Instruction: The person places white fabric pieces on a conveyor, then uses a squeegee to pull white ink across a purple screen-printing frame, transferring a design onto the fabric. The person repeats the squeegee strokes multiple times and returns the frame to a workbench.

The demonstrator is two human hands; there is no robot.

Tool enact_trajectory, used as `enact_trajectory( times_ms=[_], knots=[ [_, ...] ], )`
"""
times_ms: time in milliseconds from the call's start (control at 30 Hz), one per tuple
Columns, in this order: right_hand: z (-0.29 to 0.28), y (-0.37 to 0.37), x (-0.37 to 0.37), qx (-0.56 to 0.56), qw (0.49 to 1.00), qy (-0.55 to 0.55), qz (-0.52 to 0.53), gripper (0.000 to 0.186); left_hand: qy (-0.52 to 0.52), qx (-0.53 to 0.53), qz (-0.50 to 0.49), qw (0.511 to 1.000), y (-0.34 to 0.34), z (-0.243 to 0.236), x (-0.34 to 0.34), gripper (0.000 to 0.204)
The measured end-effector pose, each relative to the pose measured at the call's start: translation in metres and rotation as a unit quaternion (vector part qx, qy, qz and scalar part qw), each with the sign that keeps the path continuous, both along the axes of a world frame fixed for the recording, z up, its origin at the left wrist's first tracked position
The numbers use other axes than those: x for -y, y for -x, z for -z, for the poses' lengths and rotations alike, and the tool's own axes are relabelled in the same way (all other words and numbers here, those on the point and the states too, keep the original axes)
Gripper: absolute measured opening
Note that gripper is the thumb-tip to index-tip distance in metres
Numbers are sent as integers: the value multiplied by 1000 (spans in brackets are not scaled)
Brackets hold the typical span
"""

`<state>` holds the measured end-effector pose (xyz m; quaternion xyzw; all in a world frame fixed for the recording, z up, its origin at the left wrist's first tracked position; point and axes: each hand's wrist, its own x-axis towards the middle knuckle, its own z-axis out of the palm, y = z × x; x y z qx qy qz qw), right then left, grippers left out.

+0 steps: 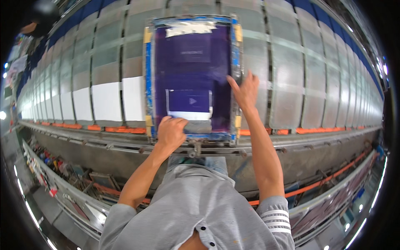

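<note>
At the near edge of the table (287, 96) lies the framed purple screen (192, 75); your left grip (171, 131) curls at its near side, hold unclear; your right grip (245, 92) spreads by its right rim.

Lighting: bright, cool white, mostly even. Sources: light strips (33, 216) are glowing at the near left, and a matching bright line (379, 182) is shining at the near right. Glare: pale reflected bands are crossing the worktop (287, 98); a faint sheen is lying on the purple screen (191, 77). Shadow: the strip of floor (287, 155) beyond the worktop's near edge is sitting dimmer. Blur: small marks on the screen are looking soft; a dark rounded shape (45, 12) at the far left is showing out of focus. Distortion: long edges are bowing strongly; black vignetting is closing round the corners.
</note>
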<state>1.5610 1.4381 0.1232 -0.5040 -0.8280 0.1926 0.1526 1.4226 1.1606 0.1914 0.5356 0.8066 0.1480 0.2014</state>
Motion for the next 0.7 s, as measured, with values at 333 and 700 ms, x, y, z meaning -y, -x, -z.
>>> enact_trajectory(
  times_ms=[333, 700],
  knots=[
    [53, 7, -33, -33, 999, -1, -22, 53, -1, -15, -34, 999, 76, 49, -130, 39],
    [37, -1, -46, -23, 999, -17, -36, 49, -104, -73, -24, 992, -32, 82, -16, 46]
  ],
)
